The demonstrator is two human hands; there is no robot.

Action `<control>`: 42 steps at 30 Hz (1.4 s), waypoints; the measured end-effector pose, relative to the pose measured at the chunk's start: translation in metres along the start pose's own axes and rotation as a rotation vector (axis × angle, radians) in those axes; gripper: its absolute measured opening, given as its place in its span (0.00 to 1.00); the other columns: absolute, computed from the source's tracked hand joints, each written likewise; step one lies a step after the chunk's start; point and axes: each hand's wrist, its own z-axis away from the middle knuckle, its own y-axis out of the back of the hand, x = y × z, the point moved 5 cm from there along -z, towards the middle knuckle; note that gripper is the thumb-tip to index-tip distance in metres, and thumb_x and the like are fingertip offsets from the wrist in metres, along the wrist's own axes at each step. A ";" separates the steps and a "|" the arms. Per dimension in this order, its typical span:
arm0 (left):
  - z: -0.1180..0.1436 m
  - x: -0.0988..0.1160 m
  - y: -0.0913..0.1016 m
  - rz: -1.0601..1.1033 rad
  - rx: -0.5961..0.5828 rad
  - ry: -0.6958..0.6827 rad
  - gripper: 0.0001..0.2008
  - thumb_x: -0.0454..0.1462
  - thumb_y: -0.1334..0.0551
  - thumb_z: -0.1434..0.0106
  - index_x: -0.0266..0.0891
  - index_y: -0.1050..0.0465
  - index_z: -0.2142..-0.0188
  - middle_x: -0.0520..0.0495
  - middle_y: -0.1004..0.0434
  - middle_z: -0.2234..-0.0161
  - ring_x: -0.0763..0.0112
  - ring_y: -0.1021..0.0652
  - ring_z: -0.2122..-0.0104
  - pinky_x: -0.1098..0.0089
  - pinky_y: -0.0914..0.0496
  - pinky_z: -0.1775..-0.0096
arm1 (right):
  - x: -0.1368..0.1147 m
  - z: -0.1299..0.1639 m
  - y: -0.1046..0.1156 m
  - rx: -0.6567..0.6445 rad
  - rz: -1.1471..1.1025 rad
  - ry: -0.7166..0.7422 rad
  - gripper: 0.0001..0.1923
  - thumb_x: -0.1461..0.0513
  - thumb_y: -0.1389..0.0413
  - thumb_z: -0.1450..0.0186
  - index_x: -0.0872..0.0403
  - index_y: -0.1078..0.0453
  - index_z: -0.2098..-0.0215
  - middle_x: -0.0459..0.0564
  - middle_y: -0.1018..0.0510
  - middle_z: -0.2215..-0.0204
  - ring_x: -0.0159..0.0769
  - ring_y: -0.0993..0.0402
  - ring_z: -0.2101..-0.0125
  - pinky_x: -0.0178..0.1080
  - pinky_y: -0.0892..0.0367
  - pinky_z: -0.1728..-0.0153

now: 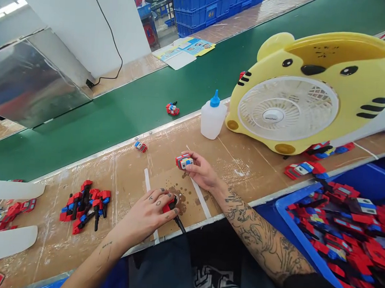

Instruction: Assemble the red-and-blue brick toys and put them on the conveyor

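My right hand (202, 171) is closed on a small red, white and blue toy vehicle piece (185, 162), pinched between thumb and fingers just above the table. Lower and to the left, my left hand (156, 209) curls over a red toy piece (166, 208) with a black rod (179, 224) pointing toward the table's near edge. Most of that piece is hidden under the fingers. Brown wet spots (184, 206) mark the tabletop beside it. Farther back lies a small red and blue toy car (140, 147).
Red, blue and black toy parts (86, 205) lie piled at left. A white bottle with a blue nozzle (212, 119) stands before a yellow animal-faced fan (309, 94). A blue bin (281, 206) of toys is at right. Another toy (172, 109) sits on the green belt (115, 122).
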 end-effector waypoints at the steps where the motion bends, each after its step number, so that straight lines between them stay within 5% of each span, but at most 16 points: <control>1: 0.000 0.000 0.000 -0.001 -0.006 0.004 0.19 0.28 0.46 0.33 0.45 0.30 0.46 0.42 0.32 0.43 0.53 0.33 0.46 0.54 0.31 0.49 | 0.000 0.000 0.000 0.004 0.004 0.003 0.25 0.65 0.29 0.52 0.52 0.28 0.57 0.47 0.22 0.61 0.33 0.26 0.62 0.38 0.33 0.56; 10: 0.005 -0.003 -0.007 0.212 0.069 0.055 0.26 0.24 0.46 0.37 0.46 0.31 0.43 0.41 0.32 0.44 0.54 0.34 0.45 0.54 0.31 0.46 | -0.001 0.003 0.000 0.010 0.027 0.005 0.25 0.64 0.28 0.52 0.50 0.26 0.57 0.46 0.22 0.61 0.33 0.28 0.62 0.36 0.34 0.56; 15: 0.021 -0.024 -0.010 0.657 0.328 0.285 0.21 0.28 0.44 0.34 0.48 0.29 0.45 0.41 0.29 0.47 0.60 0.29 0.47 0.58 0.31 0.47 | 0.000 0.015 -0.007 -0.026 0.029 0.007 0.26 0.63 0.28 0.51 0.51 0.26 0.54 0.47 0.22 0.60 0.33 0.27 0.61 0.34 0.33 0.57; 21: 0.028 -0.042 -0.018 1.224 0.830 0.665 0.22 0.36 0.31 0.41 0.43 0.28 0.47 0.43 0.22 0.53 0.61 0.22 0.52 0.60 0.28 0.48 | 0.008 0.032 -0.018 -0.049 0.038 -0.065 0.28 0.62 0.27 0.50 0.50 0.26 0.52 0.50 0.22 0.55 0.36 0.26 0.57 0.37 0.33 0.54; 25: 0.014 -0.042 -0.017 1.358 0.959 0.724 0.24 0.38 0.28 0.45 0.41 0.25 0.48 0.42 0.21 0.54 0.61 0.21 0.54 0.60 0.27 0.49 | 0.010 0.034 -0.028 -0.063 0.123 -0.043 0.29 0.61 0.28 0.50 0.49 0.27 0.51 0.50 0.22 0.56 0.38 0.26 0.57 0.38 0.33 0.55; 30: 0.008 -0.045 -0.020 1.372 0.959 0.785 0.26 0.38 0.28 0.45 0.40 0.25 0.47 0.41 0.20 0.53 0.59 0.21 0.53 0.60 0.28 0.48 | 0.007 0.033 -0.036 -0.131 0.406 0.076 0.31 0.62 0.28 0.48 0.47 0.30 0.48 0.50 0.23 0.54 0.42 0.27 0.53 0.43 0.33 0.51; 35: 0.002 -0.042 -0.030 1.497 1.013 0.823 0.24 0.40 0.29 0.43 0.38 0.26 0.47 0.39 0.21 0.50 0.58 0.22 0.51 0.60 0.29 0.47 | -0.003 0.037 -0.053 -0.066 0.949 0.271 0.31 0.61 0.31 0.43 0.45 0.32 0.43 0.52 0.25 0.50 0.46 0.28 0.52 0.49 0.34 0.48; 39: -0.010 -0.043 -0.020 1.455 1.252 0.752 0.24 0.39 0.28 0.45 0.39 0.28 0.50 0.41 0.23 0.52 0.61 0.22 0.51 0.65 0.29 0.49 | -0.003 0.036 -0.098 -0.097 1.252 0.597 0.24 0.64 0.41 0.35 0.46 0.32 0.41 0.57 0.26 0.52 0.50 0.31 0.52 0.52 0.34 0.50; 42: 0.001 -0.067 -0.011 1.334 1.435 0.779 0.20 0.38 0.29 0.45 0.40 0.29 0.54 0.45 0.23 0.58 0.67 0.22 0.56 0.69 0.28 0.54 | 0.005 0.014 -0.124 -0.204 1.260 0.662 0.25 0.63 0.44 0.33 0.47 0.35 0.38 0.59 0.28 0.49 0.51 0.33 0.48 0.53 0.36 0.47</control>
